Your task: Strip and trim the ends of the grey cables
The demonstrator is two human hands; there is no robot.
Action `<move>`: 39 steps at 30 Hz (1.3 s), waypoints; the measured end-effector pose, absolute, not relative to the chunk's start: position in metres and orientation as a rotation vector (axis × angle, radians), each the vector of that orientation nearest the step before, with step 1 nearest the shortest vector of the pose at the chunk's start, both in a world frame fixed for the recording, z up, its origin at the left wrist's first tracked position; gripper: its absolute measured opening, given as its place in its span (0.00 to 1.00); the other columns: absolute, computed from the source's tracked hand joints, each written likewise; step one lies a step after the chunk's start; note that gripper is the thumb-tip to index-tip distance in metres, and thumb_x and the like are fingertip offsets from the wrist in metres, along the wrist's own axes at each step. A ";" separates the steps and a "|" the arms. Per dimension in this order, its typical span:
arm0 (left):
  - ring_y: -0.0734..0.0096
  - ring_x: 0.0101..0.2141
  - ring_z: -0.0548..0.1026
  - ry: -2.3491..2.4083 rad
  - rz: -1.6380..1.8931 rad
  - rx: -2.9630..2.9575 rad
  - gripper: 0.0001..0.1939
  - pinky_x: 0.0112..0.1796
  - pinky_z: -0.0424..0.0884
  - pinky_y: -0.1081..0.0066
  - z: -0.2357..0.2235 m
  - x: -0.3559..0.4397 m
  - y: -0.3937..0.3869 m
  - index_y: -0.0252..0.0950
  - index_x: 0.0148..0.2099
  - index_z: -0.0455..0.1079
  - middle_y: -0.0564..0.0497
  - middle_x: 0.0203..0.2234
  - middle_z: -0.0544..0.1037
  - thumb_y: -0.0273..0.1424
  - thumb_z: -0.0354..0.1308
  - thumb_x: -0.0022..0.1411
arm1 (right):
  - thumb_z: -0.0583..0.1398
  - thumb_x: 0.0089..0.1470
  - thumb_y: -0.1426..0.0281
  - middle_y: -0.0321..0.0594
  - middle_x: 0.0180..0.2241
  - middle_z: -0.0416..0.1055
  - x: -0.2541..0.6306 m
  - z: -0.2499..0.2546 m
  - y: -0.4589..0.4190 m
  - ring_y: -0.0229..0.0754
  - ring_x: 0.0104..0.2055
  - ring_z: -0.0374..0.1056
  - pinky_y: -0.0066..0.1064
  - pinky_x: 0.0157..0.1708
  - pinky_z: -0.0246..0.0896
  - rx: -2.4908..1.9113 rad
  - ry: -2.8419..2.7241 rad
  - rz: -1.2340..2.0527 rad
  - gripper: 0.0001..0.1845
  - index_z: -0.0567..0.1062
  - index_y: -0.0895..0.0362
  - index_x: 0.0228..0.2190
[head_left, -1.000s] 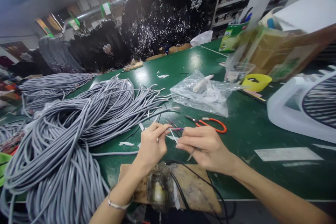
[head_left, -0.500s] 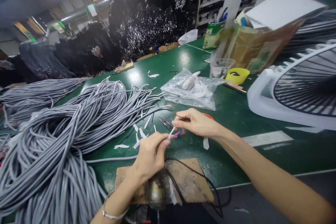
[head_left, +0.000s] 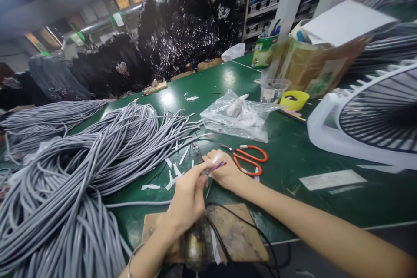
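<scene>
To the left of the orange-handled scissors [head_left: 248, 159], a grey cable [head_left: 138, 203] is pinched near its end by the left hand [head_left: 186, 195]. Its coloured wires [head_left: 219, 166] are exposed past the fingertips, pointed toward the scissors. The right hand [head_left: 225, 171] is placed nearer the scissors, behind the wires; whether anything is gripped by it cannot be told.

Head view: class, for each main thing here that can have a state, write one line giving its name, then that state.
Colored wires: exposed, ends projecting
Left hand: pinching the wires
Right hand: behind the wires, grip hidden
Red-handled scissors: lying down, handles spread apart
Gray cables: bundled in loops
White strips: scattered
Plastic bag: crumpled
Green can: upright
Fan: cannot tell whether running
</scene>
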State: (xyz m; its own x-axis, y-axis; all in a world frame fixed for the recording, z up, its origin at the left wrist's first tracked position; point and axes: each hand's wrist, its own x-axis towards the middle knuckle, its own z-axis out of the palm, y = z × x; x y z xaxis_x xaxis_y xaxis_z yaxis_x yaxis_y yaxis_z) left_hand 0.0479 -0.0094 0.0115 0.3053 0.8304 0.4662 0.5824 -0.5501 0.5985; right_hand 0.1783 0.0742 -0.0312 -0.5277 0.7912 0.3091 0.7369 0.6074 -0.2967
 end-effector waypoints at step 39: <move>0.76 0.20 0.55 1.087 1.551 2.571 0.13 0.20 0.51 0.75 0.012 0.037 -0.009 0.37 0.23 0.64 0.56 0.16 0.51 0.17 0.44 0.51 | 0.49 0.57 0.55 0.39 0.25 0.72 0.200 0.026 0.043 0.36 0.26 0.65 0.25 0.26 0.56 -0.606 -2.120 0.903 0.23 0.75 0.58 0.28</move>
